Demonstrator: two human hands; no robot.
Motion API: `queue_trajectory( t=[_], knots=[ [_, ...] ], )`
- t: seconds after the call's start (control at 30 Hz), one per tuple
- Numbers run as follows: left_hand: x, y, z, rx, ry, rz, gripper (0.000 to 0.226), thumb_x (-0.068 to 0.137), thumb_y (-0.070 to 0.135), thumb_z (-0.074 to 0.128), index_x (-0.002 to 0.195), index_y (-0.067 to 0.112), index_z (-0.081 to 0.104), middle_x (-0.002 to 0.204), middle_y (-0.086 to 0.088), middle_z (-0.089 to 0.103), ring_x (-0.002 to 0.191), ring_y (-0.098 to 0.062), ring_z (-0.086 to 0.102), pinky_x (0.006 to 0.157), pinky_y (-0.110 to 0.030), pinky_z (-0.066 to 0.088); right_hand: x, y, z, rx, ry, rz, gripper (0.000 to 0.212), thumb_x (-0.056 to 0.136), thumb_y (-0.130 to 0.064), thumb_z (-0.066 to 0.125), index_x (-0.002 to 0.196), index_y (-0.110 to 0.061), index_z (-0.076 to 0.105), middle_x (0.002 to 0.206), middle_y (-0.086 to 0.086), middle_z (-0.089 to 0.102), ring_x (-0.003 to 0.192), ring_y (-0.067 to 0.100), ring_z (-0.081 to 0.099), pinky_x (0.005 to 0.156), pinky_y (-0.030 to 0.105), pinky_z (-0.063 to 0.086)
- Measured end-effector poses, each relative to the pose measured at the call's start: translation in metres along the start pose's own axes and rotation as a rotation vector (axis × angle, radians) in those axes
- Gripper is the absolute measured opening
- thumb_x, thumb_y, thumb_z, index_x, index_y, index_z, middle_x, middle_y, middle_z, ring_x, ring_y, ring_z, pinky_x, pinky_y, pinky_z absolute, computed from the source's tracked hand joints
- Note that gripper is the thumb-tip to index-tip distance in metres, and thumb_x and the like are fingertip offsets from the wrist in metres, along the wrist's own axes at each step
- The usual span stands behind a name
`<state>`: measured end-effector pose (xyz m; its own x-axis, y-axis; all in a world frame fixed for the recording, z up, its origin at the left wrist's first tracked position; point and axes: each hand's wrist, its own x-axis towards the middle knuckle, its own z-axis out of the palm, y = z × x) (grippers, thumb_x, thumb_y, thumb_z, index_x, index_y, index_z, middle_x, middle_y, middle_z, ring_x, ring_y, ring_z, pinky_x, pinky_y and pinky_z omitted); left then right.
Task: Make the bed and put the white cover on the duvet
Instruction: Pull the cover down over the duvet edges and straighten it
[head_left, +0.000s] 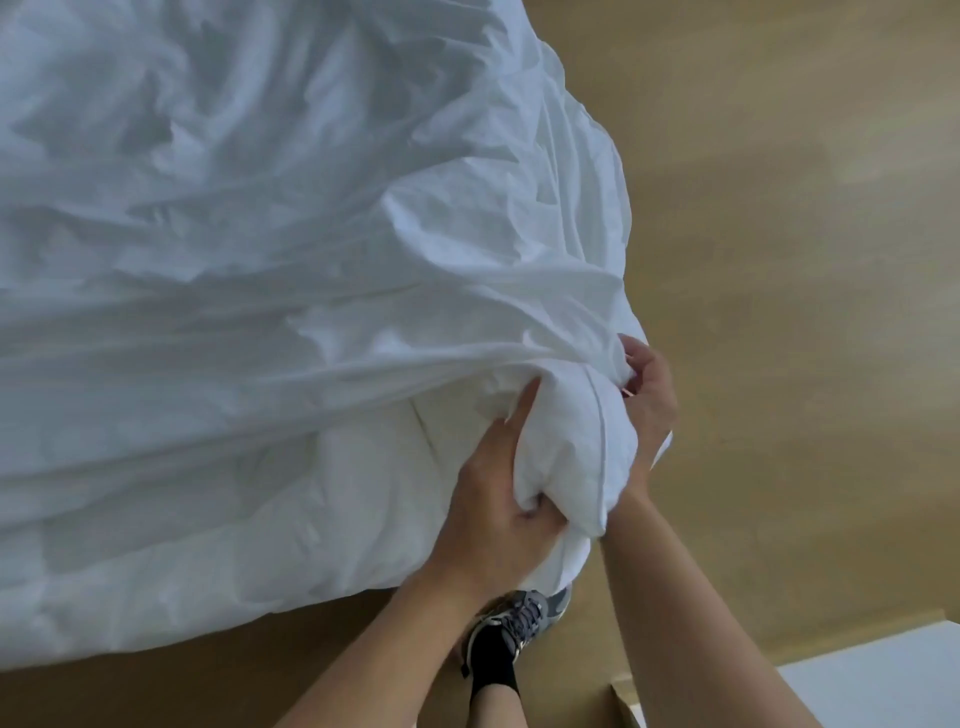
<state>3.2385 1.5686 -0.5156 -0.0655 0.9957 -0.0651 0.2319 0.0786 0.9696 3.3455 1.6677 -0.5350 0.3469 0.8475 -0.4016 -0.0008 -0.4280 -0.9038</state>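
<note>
While the crumpled white fabric cover (311, 208) is lying bunched over the padded white duvet (234, 530), the left hand (493, 499) is gripping the duvet's near corner, fingers curled tightly into it. The right hand (649, 410) is pinching the cover's edge beside that corner, fingers bent. A grey laced trainer (524, 618) is standing on the tan wooden floor (779, 260).
</note>
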Motion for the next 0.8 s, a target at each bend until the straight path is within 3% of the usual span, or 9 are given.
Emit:
queue_trajectory(
  t=[0.1,0.2,0.3,0.37,0.47,0.53,0.63,0.73,0.8],
  knots=[
    [0.023,-0.001,-0.021,0.293,0.14,0.047,0.067,0.082,0.006,0.065,0.147,0.019,0.051,0.116,-0.001,0.061,0.105,-0.014,0.062,0.088,-0.028,0.054,0.012,-0.019,0.001,-0.01,0.008,-0.123,0.019,0.085,-0.005,0.057,0.084,-0.023,0.054,0.073,-0.009,0.057,0.064,0.006,0.049,0.062,0.03,0.045],
    [0.038,-0.006,-0.056,0.551,0.256,0.114,0.065,0.083,0.016,0.06,0.147,0.017,0.052,0.098,-0.001,0.049,0.078,-0.016,0.051,0.07,-0.021,0.044,0.033,-0.043,0.02,-0.195,-0.11,-0.241,0.01,0.082,-0.002,0.048,0.076,-0.009,0.053,0.062,-0.009,0.047,0.057,0.007,0.04,0.052,0.027,0.034],
    [0.071,-0.005,-0.095,0.743,0.39,0.157,0.076,0.082,0.011,0.067,0.153,0.01,0.04,0.108,-0.019,0.056,0.092,-0.028,0.052,0.08,-0.033,0.044,0.049,-0.079,0.048,-0.472,-0.291,-0.388,0.007,0.084,-0.017,0.059,0.079,-0.013,0.062,0.062,-0.011,0.058,0.057,0.006,0.05,0.048,0.018,0.036],
    [0.104,-0.003,-0.114,0.836,0.429,0.111,0.077,0.08,0.007,0.069,0.152,0.017,0.044,0.109,-0.021,0.053,0.088,-0.032,0.051,0.078,-0.04,0.045,0.053,-0.101,0.074,-0.599,-0.456,-0.426,0.013,0.086,-0.029,0.065,0.09,-0.017,0.068,0.075,-0.008,0.065,0.067,0.009,0.059,0.053,0.02,0.043],
    [0.151,-0.006,-0.131,0.946,0.307,0.013,0.029,0.091,0.024,0.063,0.117,0.013,0.065,0.116,-0.019,0.047,0.085,-0.037,0.057,0.077,-0.045,0.051,0.065,-0.121,0.103,-0.636,-0.63,-0.3,0.018,0.081,-0.015,0.065,0.096,-0.006,0.07,0.083,0.003,0.065,0.073,0.019,0.063,0.059,0.028,0.049],
    [0.173,-0.017,-0.14,0.976,0.19,-0.103,0.028,0.098,0.035,0.054,0.106,0.01,0.063,0.12,-0.019,0.052,0.093,-0.042,0.061,0.082,-0.045,0.048,0.079,-0.121,0.105,-0.6,-0.689,-0.189,0.022,0.076,-0.001,0.066,0.097,-0.004,0.071,0.082,0.006,0.064,0.073,0.021,0.063,0.059,0.028,0.05],
    [0.191,-0.033,-0.158,1.027,0.131,-0.194,0.029,0.099,0.037,0.05,0.1,0.009,0.057,0.109,-0.027,0.064,0.1,-0.049,0.061,0.082,-0.046,0.048,0.098,-0.097,0.091,-0.759,-0.494,-0.303,0.035,0.076,0.005,0.053,0.102,-0.013,0.068,0.088,0.002,0.061,0.079,0.021,0.058,0.053,0.015,0.044],
    [0.204,-0.046,-0.175,1.083,0.137,-0.261,0.023,0.095,0.03,0.053,0.106,0.01,0.055,0.109,-0.028,0.065,0.103,-0.05,0.061,0.081,-0.046,0.048,0.1,-0.061,0.077,-0.865,-0.134,-0.395,0.043,0.081,-0.003,0.053,0.122,-0.014,0.058,0.114,0.009,0.057,0.102,0.029,0.056,0.079,0.028,0.043],
    [0.208,-0.057,-0.18,1.092,0.139,-0.311,0.022,0.095,0.029,0.053,0.11,0.012,0.055,0.111,-0.026,0.065,0.104,-0.048,0.062,0.082,-0.047,0.048,0.097,-0.035,0.077,-0.79,-0.019,-0.199,0.033,0.085,-0.015,0.059,0.118,-0.01,0.054,0.117,0.013,0.058,0.107,0.033,0.056,0.085,0.034,0.042]
  ],
)
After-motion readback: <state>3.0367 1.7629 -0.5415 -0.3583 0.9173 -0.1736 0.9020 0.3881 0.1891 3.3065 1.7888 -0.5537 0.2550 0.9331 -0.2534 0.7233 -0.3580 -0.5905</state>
